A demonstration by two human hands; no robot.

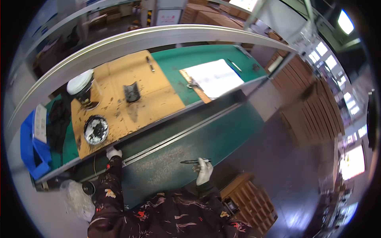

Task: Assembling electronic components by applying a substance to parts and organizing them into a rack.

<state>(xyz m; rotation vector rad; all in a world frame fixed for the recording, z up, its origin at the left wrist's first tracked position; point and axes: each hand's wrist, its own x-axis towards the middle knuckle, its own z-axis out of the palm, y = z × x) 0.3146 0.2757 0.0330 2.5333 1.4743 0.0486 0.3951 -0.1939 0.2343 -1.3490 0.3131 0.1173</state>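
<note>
My right hand, in a white glove, is closed around a dark pen that points left above the green lower surface. Farther left, my left hand, also gloved in white, reaches to the front edge of the raised bench. Its fingers look bunched together, and whatever they hold is too small to make out. Just beyond it, on a stained cardboard sheet, stands a round tub with black and white residue. A curved dark piece lies farther back on the cardboard.
A white-lidded bucket and a blue holder stand at left. On the bench's right lies a clipboard with white paper. A metal rail crosses before me. A plastic bag, wooden compartment box and stacked cardboard are nearby.
</note>
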